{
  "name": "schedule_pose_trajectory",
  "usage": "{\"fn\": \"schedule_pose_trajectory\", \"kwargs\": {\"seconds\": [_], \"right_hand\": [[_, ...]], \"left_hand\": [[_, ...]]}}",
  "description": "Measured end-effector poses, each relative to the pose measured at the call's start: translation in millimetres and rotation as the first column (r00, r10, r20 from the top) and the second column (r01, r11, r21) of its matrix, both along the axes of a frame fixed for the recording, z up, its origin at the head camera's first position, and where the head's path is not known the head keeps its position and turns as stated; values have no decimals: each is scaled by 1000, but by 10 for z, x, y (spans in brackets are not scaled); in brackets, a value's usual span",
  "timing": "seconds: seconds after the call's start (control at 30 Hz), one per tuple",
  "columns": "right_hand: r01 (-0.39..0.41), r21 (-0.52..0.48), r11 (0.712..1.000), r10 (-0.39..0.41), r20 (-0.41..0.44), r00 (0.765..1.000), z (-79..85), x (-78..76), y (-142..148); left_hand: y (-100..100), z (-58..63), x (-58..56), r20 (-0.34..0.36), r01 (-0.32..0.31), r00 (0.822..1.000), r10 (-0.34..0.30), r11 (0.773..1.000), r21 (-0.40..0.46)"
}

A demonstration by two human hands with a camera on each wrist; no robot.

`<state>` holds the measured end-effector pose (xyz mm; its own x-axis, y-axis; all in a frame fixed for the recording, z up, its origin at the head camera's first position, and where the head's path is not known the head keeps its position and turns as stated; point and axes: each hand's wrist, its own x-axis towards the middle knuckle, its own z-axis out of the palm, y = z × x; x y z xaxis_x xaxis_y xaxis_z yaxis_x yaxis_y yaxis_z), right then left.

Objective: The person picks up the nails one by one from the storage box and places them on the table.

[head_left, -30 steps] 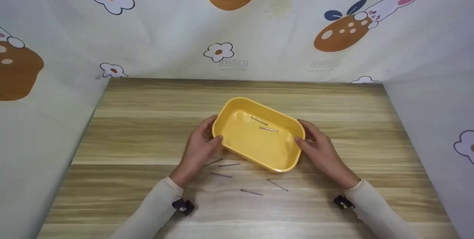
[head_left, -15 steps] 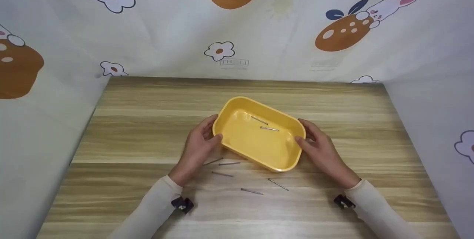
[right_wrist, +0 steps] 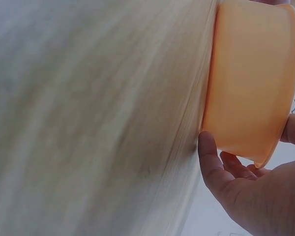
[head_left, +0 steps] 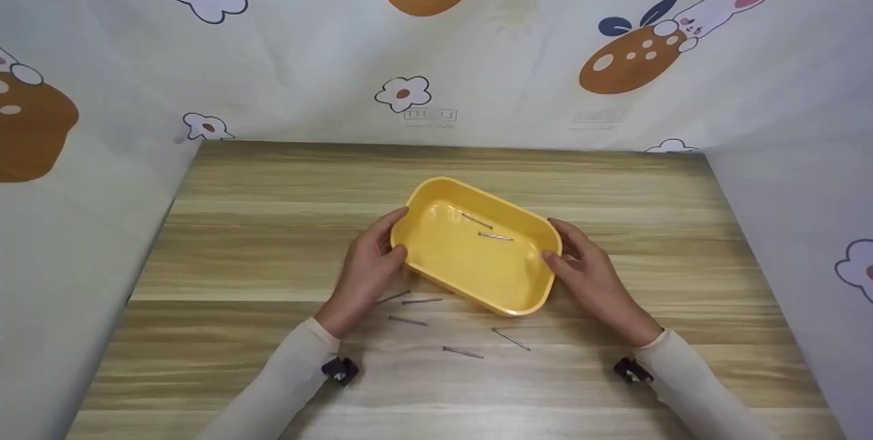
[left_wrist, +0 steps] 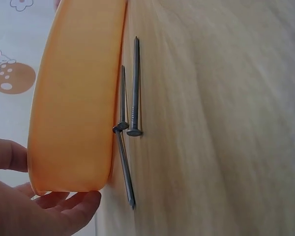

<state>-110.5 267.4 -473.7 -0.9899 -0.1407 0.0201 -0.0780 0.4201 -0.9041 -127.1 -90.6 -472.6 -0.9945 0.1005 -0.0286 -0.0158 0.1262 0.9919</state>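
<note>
A yellow rectangular plastic tray [head_left: 464, 262] with rounded corners sits at a slant on the table, two nails [head_left: 495, 237] lying inside it. My left hand [head_left: 365, 266] grips its left end, thumb over the rim and fingers along the outer wall. At the opposite end my right hand [head_left: 600, 280] holds the tray the same way; in the right wrist view its fingers [right_wrist: 211, 160] curl under the end wall. Several loose nails [head_left: 463, 352] lie on the wood in front of the tray. Close beside the tray's wall, a few nails [left_wrist: 135, 88] show in the left wrist view.
The wood-grain table [head_left: 273, 222] is bounded at the back and sides by a patterned cloth [head_left: 307, 51]. Small black wrist cameras sit on both cuffs, including the left camera [head_left: 339, 371].
My left fingers shift slightly upward along the tray's left end. The tray, the nails and my right hand stay practically in place.
</note>
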Motion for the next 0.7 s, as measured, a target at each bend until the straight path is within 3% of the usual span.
{"fn": "schedule_pose_trajectory", "kwargs": {"seconds": [0.37,0.7], "right_hand": [[6,21,1000,-5,-5,1000,11,-1,27],[57,56,997,-51,-105,993,209,52,16]], "left_hand": [[-1,-27,-1,9,1,1000,-1,1000,23],[-24,-44,6,-17,20,1000,-20,1000,19]]}}
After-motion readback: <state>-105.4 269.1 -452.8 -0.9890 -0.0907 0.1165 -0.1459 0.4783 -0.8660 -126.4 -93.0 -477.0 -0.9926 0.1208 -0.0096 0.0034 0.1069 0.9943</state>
